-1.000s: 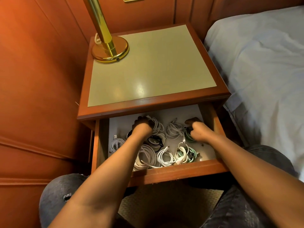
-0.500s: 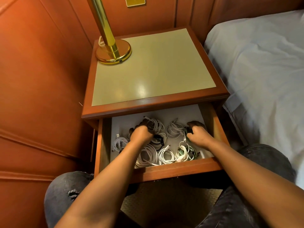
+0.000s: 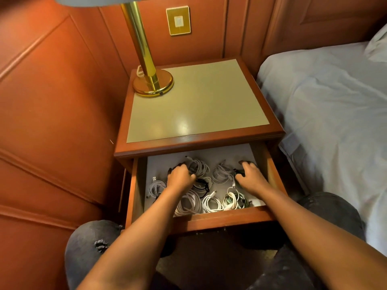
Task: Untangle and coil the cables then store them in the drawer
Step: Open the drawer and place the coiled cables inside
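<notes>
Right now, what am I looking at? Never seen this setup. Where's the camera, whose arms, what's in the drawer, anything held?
There is no robot here: a person wears one wide-angle camera on the head, looking forward and down, so the two bare arms coming in from the bottom are their own.

They sit facing a wooden nightstand beside a bed. A brass lamp stands on its top. Its drawer is pulled open and holds several coiled cables, mostly white, with a green and white one near the front right.

Both hands are inside the drawer. The left hand rests on the coils, fingers curled over a dark cable. The right hand has its fingers on another dark cable at the back right. Whether either truly grips, I cannot tell.
</notes>
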Tool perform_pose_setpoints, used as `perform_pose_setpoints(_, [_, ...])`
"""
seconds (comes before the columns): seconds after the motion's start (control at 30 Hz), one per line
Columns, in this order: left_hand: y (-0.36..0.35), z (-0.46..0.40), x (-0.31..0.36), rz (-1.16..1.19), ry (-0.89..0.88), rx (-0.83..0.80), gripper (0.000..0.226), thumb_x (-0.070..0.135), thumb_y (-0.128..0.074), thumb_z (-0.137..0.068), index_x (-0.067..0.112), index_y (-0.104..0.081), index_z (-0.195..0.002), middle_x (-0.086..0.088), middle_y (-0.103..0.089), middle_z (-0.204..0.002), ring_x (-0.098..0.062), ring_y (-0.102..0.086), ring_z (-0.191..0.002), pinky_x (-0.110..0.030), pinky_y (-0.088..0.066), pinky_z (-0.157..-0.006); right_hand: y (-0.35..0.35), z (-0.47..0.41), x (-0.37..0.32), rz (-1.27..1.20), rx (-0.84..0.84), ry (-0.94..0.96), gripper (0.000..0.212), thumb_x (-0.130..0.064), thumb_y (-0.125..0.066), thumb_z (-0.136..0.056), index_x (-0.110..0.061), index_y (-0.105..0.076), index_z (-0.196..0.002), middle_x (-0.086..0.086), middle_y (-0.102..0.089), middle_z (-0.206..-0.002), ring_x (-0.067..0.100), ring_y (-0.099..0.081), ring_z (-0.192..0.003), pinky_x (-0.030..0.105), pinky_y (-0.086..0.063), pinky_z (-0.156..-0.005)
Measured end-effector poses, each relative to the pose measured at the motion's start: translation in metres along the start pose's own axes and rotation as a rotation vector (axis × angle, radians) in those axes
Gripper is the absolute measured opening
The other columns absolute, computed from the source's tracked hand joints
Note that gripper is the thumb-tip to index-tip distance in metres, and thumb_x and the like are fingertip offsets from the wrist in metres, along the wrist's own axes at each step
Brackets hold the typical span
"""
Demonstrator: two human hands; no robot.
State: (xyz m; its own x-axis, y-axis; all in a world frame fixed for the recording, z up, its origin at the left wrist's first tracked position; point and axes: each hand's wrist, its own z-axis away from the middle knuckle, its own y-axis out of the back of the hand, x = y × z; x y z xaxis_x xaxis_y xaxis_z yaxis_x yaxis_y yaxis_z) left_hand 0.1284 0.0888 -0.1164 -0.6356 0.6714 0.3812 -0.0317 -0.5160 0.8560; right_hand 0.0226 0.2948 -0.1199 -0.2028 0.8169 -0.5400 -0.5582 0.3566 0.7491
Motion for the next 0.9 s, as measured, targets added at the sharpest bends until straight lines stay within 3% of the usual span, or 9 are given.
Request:
perform_pose_setpoints(0.1, [0.004, 0.011, -0.001, 0.001, -0.038, 0.057, 0.036, 0.032, -0.055, -0.093, 0.005, -0.054, -0.118, -0.014, -0.059, -0.120, -0.033, -0.054, -0.112, -0.042, -0.044, -0.095, 0.002, 0.010, -0.007, -0.034, 0.068, 0.036, 0.055, -0.026, -0.049, -0.097, -0.006, -0.035, -0.146, 0.014, -0.035, -0.150, 0.029, -0.033, -0.139, 0.040, -0.031, -0.112])
perform_pose_setpoints(0.27, [0.011, 0.042, 0.003, 0.150, -0.081, 0.145, 0.042, 0.028, -0.055, -0.093, 0.006, -0.054, -0.128, -0.014, -0.059, -0.125, -0.032, -0.055, -0.116, -0.040, -0.046, -0.095, 0.000, 0.040, -0.019, -0.087, 0.135, 0.070, 0.052, -0.033, -0.048, -0.099, -0.010, -0.039, -0.145, 0.010, -0.039, -0.148, 0.026, -0.038, -0.136, 0.039, -0.035, -0.109])
perform_pose_setpoints(0.47, [0.000, 0.104, -0.004, 0.338, -0.039, 0.266, 0.031, 0.024, -0.055, -0.095, 0.005, -0.062, -0.118, -0.011, -0.065, -0.116, -0.024, -0.060, -0.107, -0.031, -0.045, -0.087, -0.020, 0.087, -0.023, -0.135, 0.226, 0.079, 0.044, -0.032, -0.050, -0.098, -0.009, -0.049, -0.135, 0.015, -0.052, -0.132, 0.029, -0.050, -0.121, 0.036, -0.040, -0.097])
perform_pose_setpoints(0.6, [-0.015, 0.136, -0.021, 0.280, 0.022, 0.319, 0.031, 0.034, -0.056, -0.092, 0.012, -0.065, -0.112, -0.006, -0.066, -0.112, -0.025, -0.059, -0.107, -0.037, -0.046, -0.093, -0.029, 0.112, -0.021, -0.136, 0.244, 0.125, 0.039, -0.034, -0.047, -0.098, -0.007, -0.054, -0.125, 0.014, -0.058, -0.120, 0.023, -0.053, -0.104, 0.032, -0.040, -0.082])
perform_pose_setpoints(0.77, [-0.027, 0.162, -0.035, -0.002, 0.015, 0.234, 0.055, 0.061, -0.051, -0.089, 0.021, -0.056, -0.126, 0.002, -0.059, -0.125, -0.017, -0.048, -0.125, -0.046, -0.020, -0.117, -0.034, 0.133, -0.014, -0.062, 0.146, 0.159, 0.059, -0.051, -0.048, -0.096, -0.014, -0.042, -0.142, 0.010, -0.049, -0.140, 0.025, -0.046, -0.128, 0.039, -0.042, -0.102])
perform_pose_setpoints(0.9, [-0.031, 0.164, -0.041, -0.099, -0.015, 0.190, 0.065, 0.070, -0.049, -0.085, 0.025, -0.050, -0.132, 0.004, -0.051, -0.135, -0.016, -0.040, -0.132, -0.047, -0.010, -0.119, -0.042, 0.137, -0.006, 0.086, 0.096, 0.218, 0.072, -0.063, -0.049, -0.090, -0.017, -0.038, -0.145, 0.005, -0.041, -0.149, 0.023, -0.033, -0.139, 0.040, -0.027, -0.114])
